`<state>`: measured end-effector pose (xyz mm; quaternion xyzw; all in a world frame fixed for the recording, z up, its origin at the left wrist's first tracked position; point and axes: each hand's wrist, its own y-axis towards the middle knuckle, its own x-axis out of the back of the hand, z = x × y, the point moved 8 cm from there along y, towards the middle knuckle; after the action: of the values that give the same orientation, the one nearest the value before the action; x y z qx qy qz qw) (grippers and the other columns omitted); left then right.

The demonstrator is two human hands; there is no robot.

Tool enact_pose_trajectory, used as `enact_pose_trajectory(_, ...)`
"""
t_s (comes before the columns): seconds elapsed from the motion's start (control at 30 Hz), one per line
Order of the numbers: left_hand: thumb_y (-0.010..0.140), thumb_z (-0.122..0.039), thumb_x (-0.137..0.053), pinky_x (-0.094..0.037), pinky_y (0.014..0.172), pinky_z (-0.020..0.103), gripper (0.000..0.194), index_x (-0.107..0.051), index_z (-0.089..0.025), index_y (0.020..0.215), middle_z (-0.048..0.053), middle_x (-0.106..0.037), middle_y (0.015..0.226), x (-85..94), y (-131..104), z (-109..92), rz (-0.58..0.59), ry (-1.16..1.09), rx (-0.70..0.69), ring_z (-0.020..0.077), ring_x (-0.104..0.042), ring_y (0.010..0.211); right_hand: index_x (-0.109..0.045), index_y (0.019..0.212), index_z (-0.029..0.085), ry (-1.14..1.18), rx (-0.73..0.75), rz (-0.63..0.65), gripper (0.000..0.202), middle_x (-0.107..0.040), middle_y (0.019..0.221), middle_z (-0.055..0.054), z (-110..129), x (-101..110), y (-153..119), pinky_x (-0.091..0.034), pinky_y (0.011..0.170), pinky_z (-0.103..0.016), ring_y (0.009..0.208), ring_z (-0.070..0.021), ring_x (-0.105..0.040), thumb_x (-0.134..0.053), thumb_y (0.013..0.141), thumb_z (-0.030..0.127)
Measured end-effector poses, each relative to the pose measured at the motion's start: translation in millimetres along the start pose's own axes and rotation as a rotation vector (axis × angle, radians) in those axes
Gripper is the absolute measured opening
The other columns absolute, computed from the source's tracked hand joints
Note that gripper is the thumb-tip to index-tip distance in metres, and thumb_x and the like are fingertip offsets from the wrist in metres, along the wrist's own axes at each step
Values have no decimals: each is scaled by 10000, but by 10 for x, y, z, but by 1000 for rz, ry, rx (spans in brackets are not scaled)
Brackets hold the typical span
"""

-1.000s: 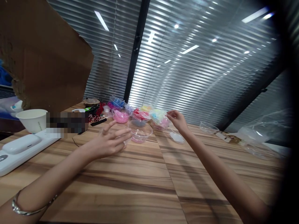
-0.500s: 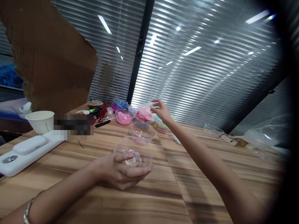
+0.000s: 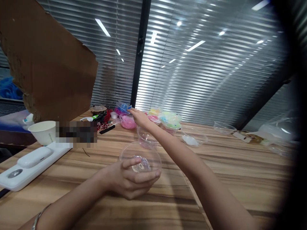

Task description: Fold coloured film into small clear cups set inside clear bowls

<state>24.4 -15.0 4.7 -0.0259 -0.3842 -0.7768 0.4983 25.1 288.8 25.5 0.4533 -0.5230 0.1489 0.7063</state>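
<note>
A clear round plastic bowl (image 3: pixel 157 159) rests in my left hand (image 3: pixel 134 180), tilted, with the fingers wrapped around its lower side. Inside it lies a small heap of shiny, see-through material (image 3: pixel 144 164). My right hand (image 3: pixel 140 117) reaches to the back of the table with its fingers stretched toward a clear container of blue material (image 3: pixel 124 107). I see nothing between these fingers, though their undersides are hidden. Just below them stands a clear bowl of pink material (image 3: pixel 128 122). Another clear bowl (image 3: pixel 144 135) is partly covered by my right forearm.
Bowls of pastel material (image 3: pixel 171 119) stand at the back. A clear lid with a white lump (image 3: pixel 190 140) lies to the right. At left are a white power strip (image 3: pixel 31 163), a paper cup (image 3: pixel 44 132) and a large cardboard sheet (image 3: pixel 59 64). Red cords (image 3: pixel 105 116) lie behind.
My right hand has moved left, from the pink and pastel bowls to the blue container. The left hand still holds the bowl, nearly in the same place. The view has shifted slightly.
</note>
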Motion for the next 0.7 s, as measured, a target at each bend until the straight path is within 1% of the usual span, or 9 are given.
enact_pose_trajectory(0.07,830,-256,-637,-16,1244,475,166,-704,-322,966,-59,-619,1308,2,8,19,2,-7,11,139,-179,1469,-437,1379,217,-28,-13,-15,419,-488,1369,-114,-64,49,-86,-457,969,-469,1176,-254,-528,-504,968,265)
enact_pose_trajectory(0.13,836,-259,-630,-26,1245,471,160,-705,-304,969,-56,-628,1298,2,9,28,1,-2,8,144,-178,1468,-440,1375,213,-57,-46,-36,422,-503,1349,-111,-177,149,-209,-463,962,-471,1158,-251,-539,-516,963,271)
enact_pose_trajectory(0.27,831,-242,-637,-42,1246,468,159,-710,-290,963,-52,-651,1266,-13,-12,32,-9,-18,3,146,-207,1461,-525,1280,197,-130,-140,-50,359,-532,1301,-103,-486,418,-547,-483,938,-468,1115,-241,-563,-552,947,329)
enact_pose_trajectory(0.37,832,-262,-652,-30,1247,465,129,-713,-295,940,-62,-674,1225,-30,-32,40,-8,-24,15,145,-235,1451,-552,1241,191,-185,-231,-69,328,-542,1287,-103,-769,678,-844,-494,928,-456,1101,-233,-571,-555,946,334)
enact_pose_trajectory(0.47,819,-286,-674,-44,1249,455,118,-704,-317,929,-88,-689,1191,-45,-43,63,0,-28,39,135,-227,1451,-558,1231,193,-229,-344,-95,316,-547,1280,-103,-1099,962,-1150,-503,916,-443,1085,-226,-578,-553,947,333)
enact_pose_trajectory(0.6,806,-293,-681,-63,1253,448,132,-699,-312,936,-102,-640,1274,-82,-58,69,20,-2,58,141,-236,1448,-559,1223,185,-263,-505,-120,315,-557,1259,-102,-1555,1305,-1555,-514,895,-433,1061,-220,-588,-556,946,334)
enact_pose_trajectory(0.7,802,-295,-681,-86,1253,429,147,-705,-304,946,-91,-632,1289,-99,-88,64,1,19,76,140,-257,1443,-563,1215,181,-274,-604,-118,310,-566,1242,-100,-1824,1468,-1824,-522,880,-423,1042,-215,-595,-557,946,334)
